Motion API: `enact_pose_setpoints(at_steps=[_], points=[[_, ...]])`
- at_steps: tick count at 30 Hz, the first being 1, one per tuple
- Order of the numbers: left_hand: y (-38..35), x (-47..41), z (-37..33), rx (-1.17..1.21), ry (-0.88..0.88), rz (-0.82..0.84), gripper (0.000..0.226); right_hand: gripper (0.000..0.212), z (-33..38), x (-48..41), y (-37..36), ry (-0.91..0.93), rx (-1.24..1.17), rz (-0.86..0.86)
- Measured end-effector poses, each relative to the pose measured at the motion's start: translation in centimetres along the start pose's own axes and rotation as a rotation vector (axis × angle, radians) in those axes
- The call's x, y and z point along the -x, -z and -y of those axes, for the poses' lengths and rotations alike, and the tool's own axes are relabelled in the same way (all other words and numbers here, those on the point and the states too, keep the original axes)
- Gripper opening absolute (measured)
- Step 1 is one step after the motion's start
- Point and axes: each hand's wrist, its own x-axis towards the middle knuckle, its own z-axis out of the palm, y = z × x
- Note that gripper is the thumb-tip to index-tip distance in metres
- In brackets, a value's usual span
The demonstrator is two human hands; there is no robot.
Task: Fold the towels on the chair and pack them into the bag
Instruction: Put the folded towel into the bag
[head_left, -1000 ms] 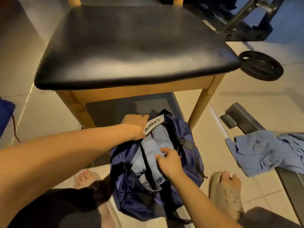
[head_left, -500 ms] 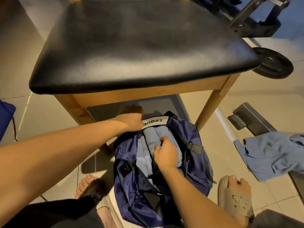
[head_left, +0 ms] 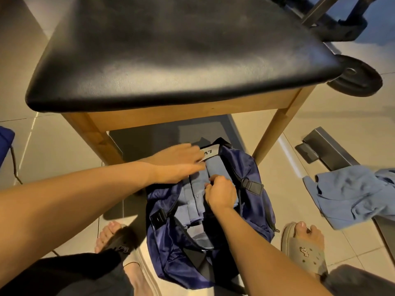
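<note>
A navy bag (head_left: 254, 201) stands open on the floor in front of the chair (head_left: 171, 50), whose black seat holds nothing. Folded light blue towels (head_left: 192, 201) stand side by side inside the bag. My left hand (head_left: 177, 161) lies with straight fingers across the bag's top rim, covering part of the white label strap (head_left: 210, 152) and touching the towels. My right hand (head_left: 220, 193) is inside the bag's mouth with its fingers curled on a folded towel.
A crumpled light blue towel (head_left: 350, 195) lies on a dark metal bar (head_left: 327, 146) at the right. A black weight plate (head_left: 359, 77) sits behind the chair's right leg. My feet in slippers (head_left: 303, 244) flank the bag. A blue object (head_left: 5, 144) shows at the left edge.
My left hand has let go of the label strap and spread flat over the bag's rim and towels. My right hand has pushed deeper among the towels.
</note>
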Motion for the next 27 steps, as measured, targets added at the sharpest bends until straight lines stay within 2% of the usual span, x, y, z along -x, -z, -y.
enact_pose_setpoints(at_steps=[2,5,7,9,12,15,18,23,27], points=[[-1.7,-0.2,-0.7,-0.063,-0.066,0.072,0.024,0.022,-0.1,-0.2,0.1,0.000,-0.033,0.003],[-4.4,-0.5,-1.7,-0.014,0.016,0.217,0.043,0.024,-0.4,-0.1,-0.1,0.010,-0.092,0.038],[-5.9,-0.8,-2.1,-0.001,0.066,0.268,0.058,0.016,-0.9,0.2,0.3,0.055,-0.182,0.026],[-6.6,-1.3,-2.3,0.041,0.104,0.288,0.064,0.013,-1.8,0.5,1.2,0.136,-0.219,-0.078],[-7.1,-1.5,-2.6,0.056,0.131,0.308,0.068,0.021,-3.2,1.1,1.9,0.246,-0.023,-0.242],[-7.3,-1.5,-3.1,0.069,0.173,0.352,0.073,0.021,-3.2,2.2,0.8,0.230,0.088,-0.076],[-7.5,-1.1,-3.7,0.112,0.230,0.344,0.076,0.043,-3.2,3.2,0.0,0.204,-0.012,0.094],[-9.4,-0.9,-5.7,0.151,0.378,0.225,0.078,0.069,-3.6,2.8,0.4,0.141,-0.145,0.163],[-10.5,-1.7,-7.3,0.129,0.449,0.242,0.073,0.073,-4.2,2.6,0.5,0.137,-0.160,0.290]])
